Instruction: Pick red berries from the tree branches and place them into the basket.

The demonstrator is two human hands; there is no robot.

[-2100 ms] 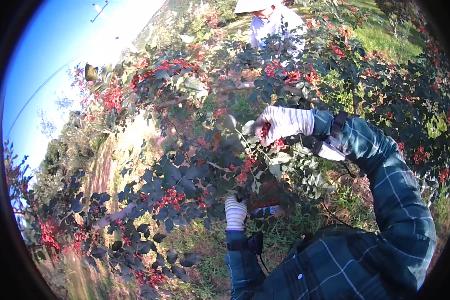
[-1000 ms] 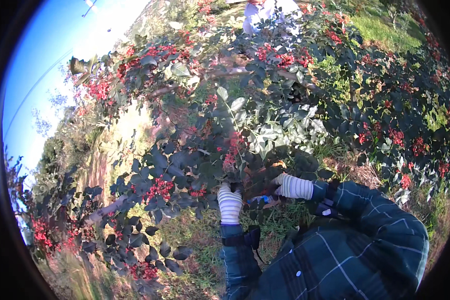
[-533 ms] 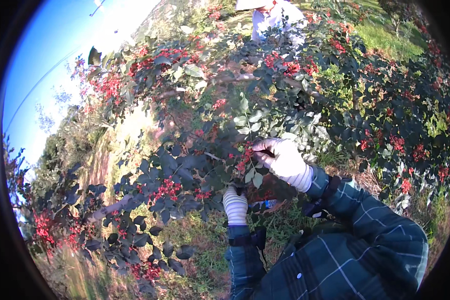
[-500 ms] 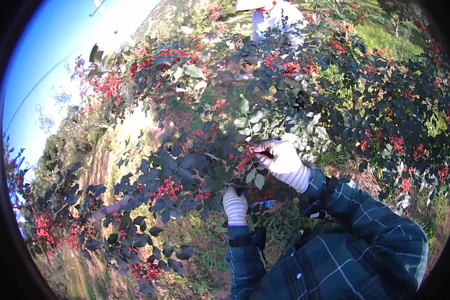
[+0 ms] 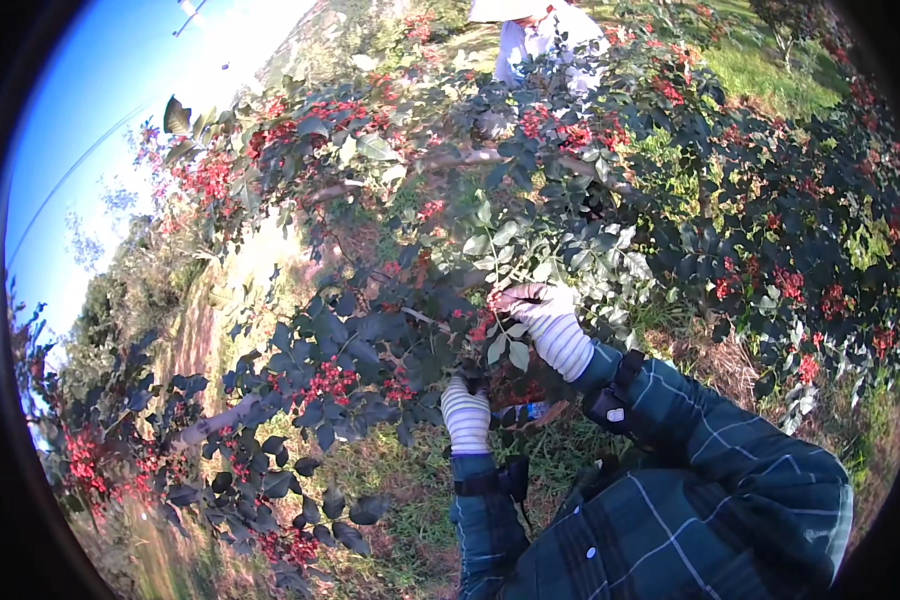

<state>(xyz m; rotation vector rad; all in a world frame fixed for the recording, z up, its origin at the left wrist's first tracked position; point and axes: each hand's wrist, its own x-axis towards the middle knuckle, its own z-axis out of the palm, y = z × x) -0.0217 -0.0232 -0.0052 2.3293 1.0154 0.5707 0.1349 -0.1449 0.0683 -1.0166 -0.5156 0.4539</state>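
Among glossy leaves: right hand (image 5: 538, 318), ribbed striped glove, pinching red berry cluster (image 5: 482, 325).

A second person (image 5: 535, 30) stands at twelve o'clock, near the top rim, in a pale top and a light wide hat, partly screened by the shrubs. Blue sky (image 5: 90, 110) fills the ten o'clock quarter, brightening to white glare towards eleven. A strip of sunlit green grass (image 5: 770, 65) lies at one o'clock. A dense bank of dark-leaved bushes with red berry clusters (image 5: 770, 270) spreads across three o'clock. A pale dirt path (image 5: 200, 330) runs down at nine o'clock between the plants. Dry straw-coloured ground (image 5: 715, 360) shows at four o'clock, and patchy grass (image 5: 400, 490) lies at six o'clock.
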